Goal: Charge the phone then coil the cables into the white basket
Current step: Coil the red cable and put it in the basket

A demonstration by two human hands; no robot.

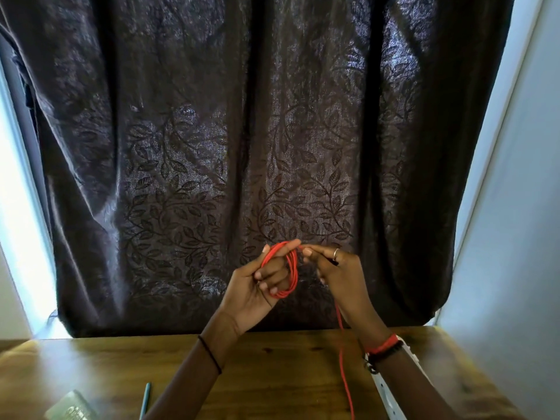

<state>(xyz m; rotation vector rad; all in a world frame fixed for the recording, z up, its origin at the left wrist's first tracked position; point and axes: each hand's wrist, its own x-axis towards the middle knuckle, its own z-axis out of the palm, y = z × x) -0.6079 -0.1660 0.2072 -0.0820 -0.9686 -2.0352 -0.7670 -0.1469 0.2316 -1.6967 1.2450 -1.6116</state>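
The red cable (292, 269) is up in the air at lower centre of the frame, in front of the dark leaf-patterned curtain (242, 131). Several turns of it lie looped round the fingers of the left grip (260, 286), which curl through the coil and hold it. The right grip (336, 271) pinches the strand just beside the top of the coil, fingertips narrow on it. The loose tail drops from under that hand to the worktop (272, 374) and runs off the bottom edge at lower right of centre.

By its look the cable is thin, light and limp. It sags under its own weight and bends into small loops without a fight, so it should need little force. Its smooth jacket probably lets the turns slide and spring apart if the fingers relax. The best hold is likely across all the turns at once, pinching the bundle at one side, while the other hand guides the free strand close to the coil. The plug end should be spared any sharp bend. A small dark piece shows at the right fingers, but I cannot tell whether it is a connector.

No brand, label or writing can be read anywhere. A white strip-like object (391, 398) lies under the right forearm. A teal stick (145, 398) and a greyish block (71, 406) sit at lower left, too blurred to name. The white basket and the phone are not visible.
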